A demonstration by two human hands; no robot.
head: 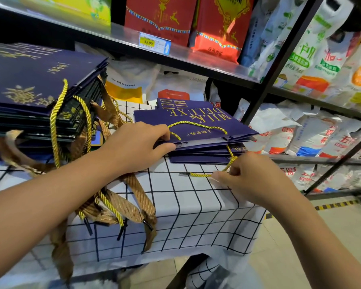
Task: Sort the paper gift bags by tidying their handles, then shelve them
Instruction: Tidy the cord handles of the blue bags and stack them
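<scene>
A small stack of flat navy gift bags (198,124) with gold "MILK DELUXE" lettering lies on a table covered by a white grid-patterned cloth (192,205). My left hand (138,144) grips the near left edge of the top bag, thumb under the opening. My right hand (244,176) pinches a yellow rope handle (229,161) that runs out from the front of the stack onto the cloth. A second yellow handle (198,124) lies looped flat on the top bag.
A taller pile of navy bags (35,88) sits at the left, with yellow cords and brown ribbon handles (117,205) hanging over the table edge. Black metal shelves (279,59) behind and to the right hold red boxes (158,15) and white sacks (313,130).
</scene>
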